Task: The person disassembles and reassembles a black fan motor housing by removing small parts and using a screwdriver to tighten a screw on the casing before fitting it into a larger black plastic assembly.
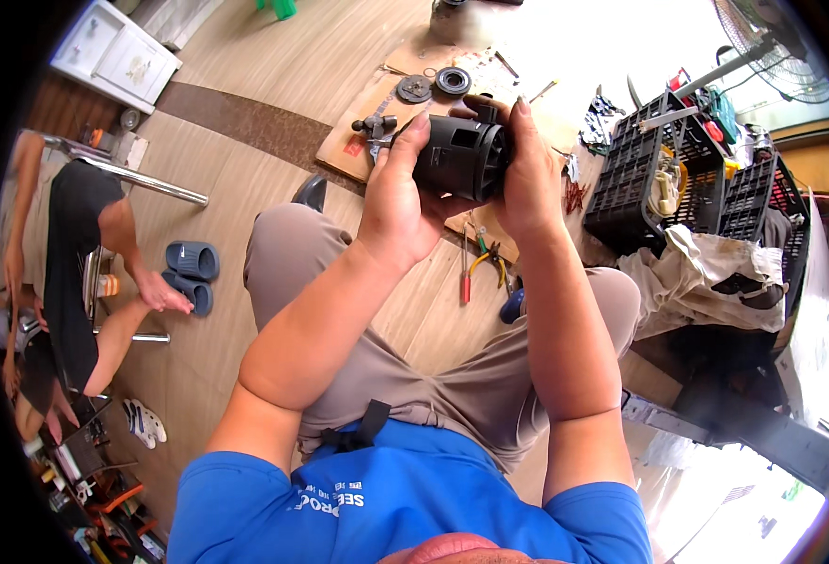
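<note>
Between my two hands, above the cardboard sheet [342,148], is a black cylindrical motor housing [454,158] with slots in its side and a ribbed end at the right. My left hand [397,202] is closed around its left side, thumb along the top. Against the ribbed end presses my right hand [531,179], its fingers mostly hidden behind the part. Beyond the housing lie a dark round disc [414,89] and a black ring-shaped part [453,82]. A metal hammer-like tool [374,125] rests just left of the housing.
A red-handled screwdriver [466,285] and yellow-handled pliers [499,261] lie on the floor between my knees. Black plastic crates [626,179] full of parts stand at the right, below a fan [776,42]. Another person's bare leg [118,343] and blue slippers [191,263] are at the left.
</note>
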The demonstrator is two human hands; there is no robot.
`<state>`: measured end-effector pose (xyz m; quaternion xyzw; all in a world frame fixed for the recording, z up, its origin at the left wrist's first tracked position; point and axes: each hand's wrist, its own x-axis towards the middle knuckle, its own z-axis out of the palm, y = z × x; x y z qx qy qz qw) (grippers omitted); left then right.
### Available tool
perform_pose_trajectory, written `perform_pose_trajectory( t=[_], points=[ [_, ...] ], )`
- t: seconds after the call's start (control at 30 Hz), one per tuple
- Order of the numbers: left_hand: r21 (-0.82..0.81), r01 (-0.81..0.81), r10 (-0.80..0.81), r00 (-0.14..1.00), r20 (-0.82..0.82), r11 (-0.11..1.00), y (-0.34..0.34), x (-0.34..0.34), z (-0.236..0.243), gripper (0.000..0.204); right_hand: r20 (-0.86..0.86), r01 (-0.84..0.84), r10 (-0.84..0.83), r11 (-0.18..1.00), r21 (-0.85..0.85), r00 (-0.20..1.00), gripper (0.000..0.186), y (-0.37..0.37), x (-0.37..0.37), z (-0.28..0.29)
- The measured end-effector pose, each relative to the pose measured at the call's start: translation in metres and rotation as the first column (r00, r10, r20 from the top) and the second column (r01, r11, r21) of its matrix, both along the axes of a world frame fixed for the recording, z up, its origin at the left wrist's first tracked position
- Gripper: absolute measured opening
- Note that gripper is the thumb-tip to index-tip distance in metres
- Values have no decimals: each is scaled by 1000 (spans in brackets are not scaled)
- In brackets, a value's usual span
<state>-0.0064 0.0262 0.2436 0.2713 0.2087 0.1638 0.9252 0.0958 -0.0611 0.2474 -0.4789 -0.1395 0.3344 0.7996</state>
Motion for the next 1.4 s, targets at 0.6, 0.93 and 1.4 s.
perform_pose_trajectory(
  t=[0.6, 0.93, 1.4],
  points=[
    [175, -145, 153, 988, -34, 974, -15, -4, -3, 36, 493, 166, -75, 976, -142, 867, 56, -4, -10, -7],
    [219, -186, 167, 981, 100, 958, -11, -10, -9, 27, 544, 179, -157, 984, 12, 824, 41, -8, -26, -3],
    [-201, 257, -211, 951, 227, 945, 7, -20, -2, 61, 477, -167, 214, 976, -138, 852, 53, -31, -24, 26]
  ],
)
